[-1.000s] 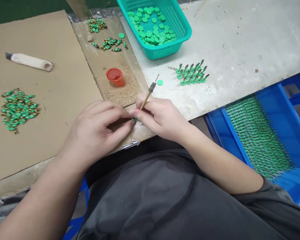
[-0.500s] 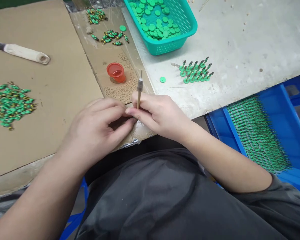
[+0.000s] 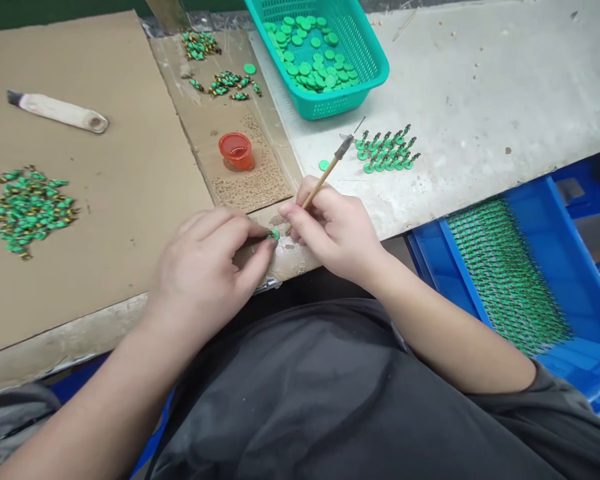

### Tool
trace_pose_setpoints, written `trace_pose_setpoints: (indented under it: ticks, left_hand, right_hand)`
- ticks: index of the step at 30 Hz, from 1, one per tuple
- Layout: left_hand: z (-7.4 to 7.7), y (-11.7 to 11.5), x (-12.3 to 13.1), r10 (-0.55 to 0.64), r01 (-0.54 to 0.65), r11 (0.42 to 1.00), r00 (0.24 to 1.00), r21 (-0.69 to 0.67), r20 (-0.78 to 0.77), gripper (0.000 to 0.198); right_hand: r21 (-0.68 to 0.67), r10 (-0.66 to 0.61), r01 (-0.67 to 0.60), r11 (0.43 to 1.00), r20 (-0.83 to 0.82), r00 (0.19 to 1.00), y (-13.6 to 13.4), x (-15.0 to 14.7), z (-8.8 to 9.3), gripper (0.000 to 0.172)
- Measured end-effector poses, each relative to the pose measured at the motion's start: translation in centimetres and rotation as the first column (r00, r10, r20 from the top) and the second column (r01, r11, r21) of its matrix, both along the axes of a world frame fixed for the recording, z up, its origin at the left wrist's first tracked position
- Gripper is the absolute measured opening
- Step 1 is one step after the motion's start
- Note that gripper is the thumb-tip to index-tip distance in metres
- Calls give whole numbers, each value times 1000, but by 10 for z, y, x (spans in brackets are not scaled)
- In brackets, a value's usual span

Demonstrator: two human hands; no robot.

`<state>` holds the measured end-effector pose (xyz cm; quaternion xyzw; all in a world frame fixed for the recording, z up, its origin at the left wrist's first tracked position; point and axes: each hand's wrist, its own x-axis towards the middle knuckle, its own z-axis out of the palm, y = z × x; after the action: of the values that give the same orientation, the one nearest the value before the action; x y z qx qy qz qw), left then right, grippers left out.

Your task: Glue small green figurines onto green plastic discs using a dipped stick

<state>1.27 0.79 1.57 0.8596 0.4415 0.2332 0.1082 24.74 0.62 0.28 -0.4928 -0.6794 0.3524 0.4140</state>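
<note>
My left hand [image 3: 207, 257] is closed, thumb and forefinger pinching a small green figure [image 3: 274, 234] at the table's front edge; its far side is hidden by the fingers. To its right, my right hand [image 3: 333, 230] is closed around a thin wooden-handled needle tool [image 3: 325, 175], whose dark collar and fine metal tip point up and away. The two hands are slightly apart. Beyond them stands a small red cup [image 3: 237, 151] with liquid in it. One loose green disc [image 3: 324, 165] lies near rows of green figures standing on disc bases [image 3: 387, 152].
A teal basket [image 3: 347, 103] holds many green discs. Loose green-and-yellow figures [image 3: 34, 210] are heaped on cardboard [image 3: 130, 180] at left, near a white-handled knife-like tool [image 3: 57, 112]. Smaller heaps [image 3: 200, 45] lie behind the cup. Lower right, a blue bin [image 3: 575, 267] holds rows of figures.
My right hand has drawn back to the right from my left, and its needle tool has tilted from upright toward the right. The green piece in my left fingers now shows.
</note>
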Motion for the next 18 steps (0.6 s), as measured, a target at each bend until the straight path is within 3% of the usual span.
trace_pose_setpoints:
  ticks: [6,10,14,18]
  left_hand:
    - [-2,-3,1,28,-22,997,996,-68,86,20]
    - [-1,-3,3,51,-38,993,992,-111,118,22]
    - [-3,-2,5,66,-53,994,989,-94,133,21]
    - [-4,-2,5,74,-61,993,987,-97,140,22]
  right_hand:
    - [0,59,-59,998,28,998,0,1,1,53]
    - [86,99,-105,991,71,993,1,1,1,53]
    - [210,163,-180,961,97,982,0,1,-1,42]
    - [236,172,-203,950,143,975,-2,1,-3,36]
